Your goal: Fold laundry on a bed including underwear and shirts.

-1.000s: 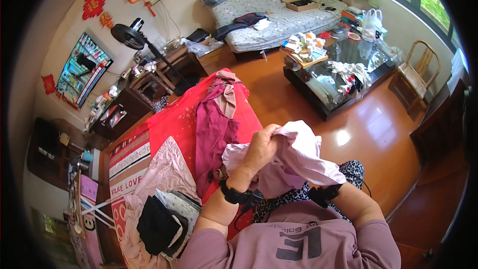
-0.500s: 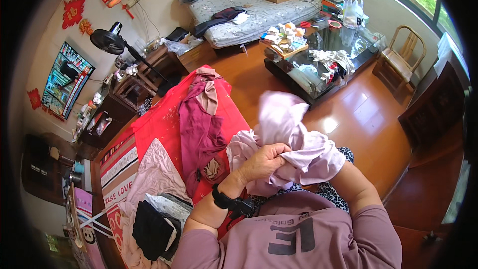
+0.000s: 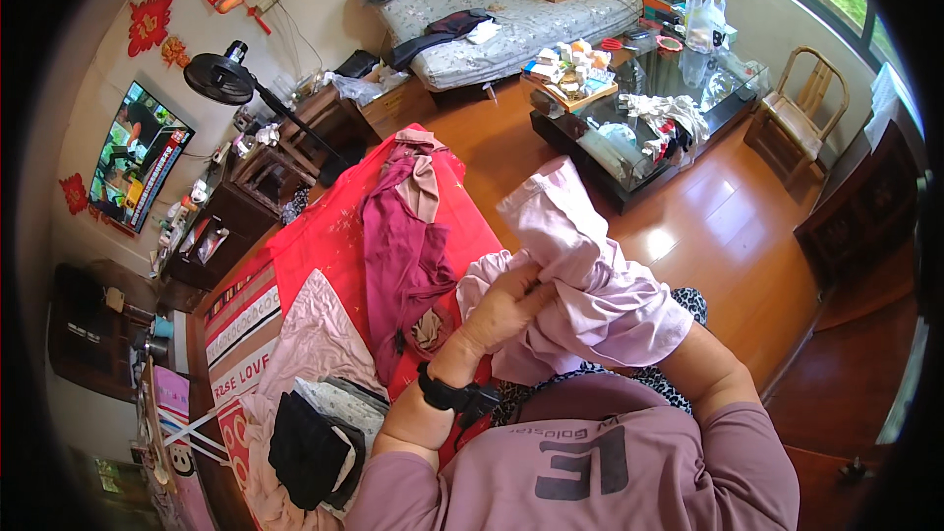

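Observation:
My left hand (image 3: 503, 307) grips the bunched middle of a pale pink garment (image 3: 580, 285) in front of my lap. One part of the cloth stands up above the fist and leans to the left; the rest hangs down in loose folds. My right forearm (image 3: 710, 369) runs in under the garment, and the fabric hides that hand and its fingers. Left of the held cloth, maroon trousers (image 3: 398, 261) lie lengthwise on the red bedspread (image 3: 320, 246), with a beige piece of clothing (image 3: 421, 189) at their far end.
Beside my left elbow lie a pale pink garment (image 3: 320, 329) and a stack of folded clothes with a black one (image 3: 310, 447) on it. Beyond the bed are a standing fan (image 3: 218, 77), a glass coffee table (image 3: 688, 88), a sofa (image 3: 462, 64) and a wooden chair (image 3: 801, 113).
The raised part of the pale pink garment, blurred before, has tipped to the left and now shows sharply. My left hand has moved slightly up and left, still gripping the cloth.

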### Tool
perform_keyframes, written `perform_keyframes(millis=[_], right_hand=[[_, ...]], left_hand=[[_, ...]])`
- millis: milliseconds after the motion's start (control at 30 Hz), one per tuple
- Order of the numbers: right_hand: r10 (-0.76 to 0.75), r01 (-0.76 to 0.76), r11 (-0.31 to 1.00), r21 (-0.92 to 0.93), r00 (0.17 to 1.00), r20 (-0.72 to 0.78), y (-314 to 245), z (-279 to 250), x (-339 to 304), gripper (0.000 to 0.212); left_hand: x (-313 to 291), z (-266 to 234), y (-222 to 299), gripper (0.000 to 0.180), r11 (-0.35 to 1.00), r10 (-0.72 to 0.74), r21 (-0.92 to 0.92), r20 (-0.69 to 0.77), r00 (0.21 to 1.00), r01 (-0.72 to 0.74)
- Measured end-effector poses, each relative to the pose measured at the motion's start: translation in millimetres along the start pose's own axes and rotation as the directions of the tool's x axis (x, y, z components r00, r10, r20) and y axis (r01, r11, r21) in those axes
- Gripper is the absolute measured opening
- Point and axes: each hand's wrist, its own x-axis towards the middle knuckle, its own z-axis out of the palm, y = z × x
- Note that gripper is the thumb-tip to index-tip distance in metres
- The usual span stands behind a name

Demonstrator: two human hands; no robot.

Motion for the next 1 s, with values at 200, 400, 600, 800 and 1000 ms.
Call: perform_keyframes(millis=[200,400,600,800,1000], right_hand=[[-0.104,0.131,0.922,-0.365,0.99,0.094,22,-88,32,0.068],[-0.178,0.005,0.962,0.274,0.773,0.608,9,-61,43,0.072],[0.134,-0.22,0.883,0.414,0.965,0.227,-3,13,20,0.053],[0.169,-0.273,0.927,0.256,0.916,0.364,-10,-72,20,0.043],[0.695,-0.588,0.719,0.371,0.624,-0.357,-38,24,-24,0.03]], left_hand=[[2,19,15,0.027,0.999,0.012,0.043,0.266,0.964,-0.024],[6,6,10,0.026,0.996,-0.03,0.083,0.276,0.961,0.007],[-4,6,10,0.032,0.966,-0.225,0.225,0.471,0.853,0.13],[5,17,33,0.041,0.94,-0.167,0.337,0.59,0.79,-0.053],[-17,-20,57,0.057,0.936,-0.068,0.334,0.49,0.869,-0.115]])
